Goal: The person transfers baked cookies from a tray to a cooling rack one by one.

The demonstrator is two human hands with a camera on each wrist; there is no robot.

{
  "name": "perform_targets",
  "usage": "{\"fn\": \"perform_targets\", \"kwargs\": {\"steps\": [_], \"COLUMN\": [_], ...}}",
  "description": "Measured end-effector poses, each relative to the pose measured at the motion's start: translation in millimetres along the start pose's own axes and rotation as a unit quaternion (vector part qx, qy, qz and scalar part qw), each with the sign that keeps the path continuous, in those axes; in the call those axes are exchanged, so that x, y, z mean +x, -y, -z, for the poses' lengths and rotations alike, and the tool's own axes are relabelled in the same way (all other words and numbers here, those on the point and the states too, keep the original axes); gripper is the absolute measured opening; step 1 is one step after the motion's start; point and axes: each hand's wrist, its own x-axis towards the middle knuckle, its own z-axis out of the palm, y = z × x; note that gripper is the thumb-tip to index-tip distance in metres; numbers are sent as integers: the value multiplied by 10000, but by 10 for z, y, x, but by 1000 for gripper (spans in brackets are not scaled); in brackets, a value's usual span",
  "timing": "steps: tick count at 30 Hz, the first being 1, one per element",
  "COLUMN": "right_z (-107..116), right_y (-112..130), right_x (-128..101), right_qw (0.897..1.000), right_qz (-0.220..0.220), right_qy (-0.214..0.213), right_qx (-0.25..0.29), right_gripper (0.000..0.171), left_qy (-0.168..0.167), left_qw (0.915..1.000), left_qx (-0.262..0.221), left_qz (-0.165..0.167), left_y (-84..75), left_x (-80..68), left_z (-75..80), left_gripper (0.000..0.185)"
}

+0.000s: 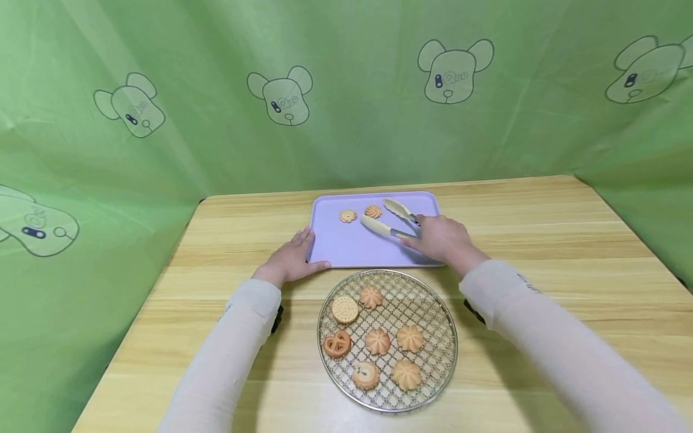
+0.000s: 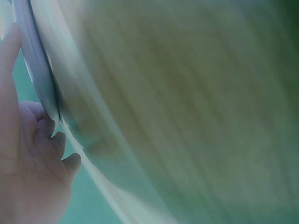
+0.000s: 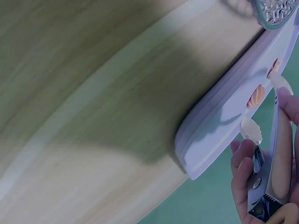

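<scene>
My left hand [image 1: 289,257] rests at the near left corner of a lilac tray [image 1: 346,251], its fingers along the left side and its thumb by the front edge. My right hand [image 1: 445,239] grips a pair of tongs [image 3: 275,165] with cream scalloped tips over the tray's right part. Those tips stand apart with nothing between them. Just left of them on the tray lies a swirled cookie [image 1: 373,211], and farther left a flower-shaped cookie [image 1: 348,216]. In the left wrist view, fingertips [image 2: 49,125] are at the tray's rim.
In front of the tray, a round wire rack [image 1: 387,411] holds several cookies, among them a pretzel-shaped one [image 1: 337,344] and a round dotted one [image 1: 344,309]. All this stands on a wooden table [image 1: 541,240], with a green curtain [image 1: 357,150] behind it.
</scene>
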Motion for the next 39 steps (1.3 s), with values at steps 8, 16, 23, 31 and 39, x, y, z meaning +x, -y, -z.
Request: {"fn": "perform_targets", "kwargs": {"steps": [8,16,23,31,39], "right_z": [-20,-35,-56,-46,-70], "right_y": [119,145,137,122,57], "right_x": [38,69,74,36,-7], "right_qw": [9999,9997,9996,9996,9995], "right_qz": [22,-3,-83,-15,-26], "right_qy": [-109,-142,-164,-217,-236], "right_qx": [-118,-187,-193,-166,-187], "right_gripper": [73,70,66,64,66], "left_qy": [-10,-34,-24,-29,-8], "left_qw": [10000,10000,10000,10000,10000], "left_qx": [-32,-12,-21,-48,15], "left_qz": [-20,-5,2,-38,-54], "left_y": [14,7,-9,-17,-12], "left_x": [9,4,-18,-26,-21], "left_z": [-8,0,13,21,19], "left_gripper": [101,100,100,99,100]}}
